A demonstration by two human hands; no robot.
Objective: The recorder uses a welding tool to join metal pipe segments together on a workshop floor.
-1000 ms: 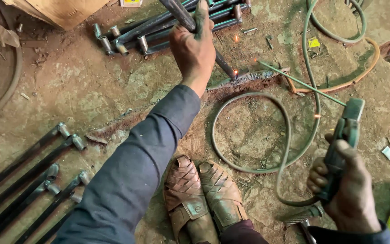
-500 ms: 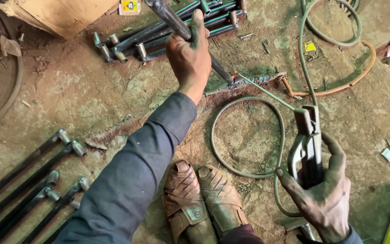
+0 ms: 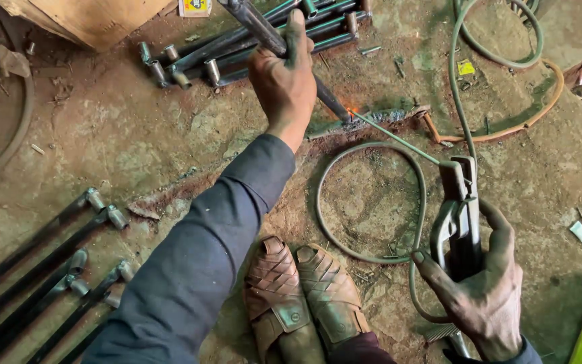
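Gripping a dark round steel rod [image 3: 284,50] in a full fist, the left hand [image 3: 284,84] holds it slanted over the dirt floor [image 3: 102,135], its lower end at an orange glow [image 3: 351,112]. The right hand [image 3: 483,296] is wrapped around a grey metal electrode holder [image 3: 458,219], whose thin welding stick [image 3: 399,138] reaches that glow. The rod's upper end is cut off by the frame; the joint itself is hard to make out.

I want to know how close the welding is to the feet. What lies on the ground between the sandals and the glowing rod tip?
In the head view, a loop of grey cable on bare dirt lies between the sandals and the glowing tip.
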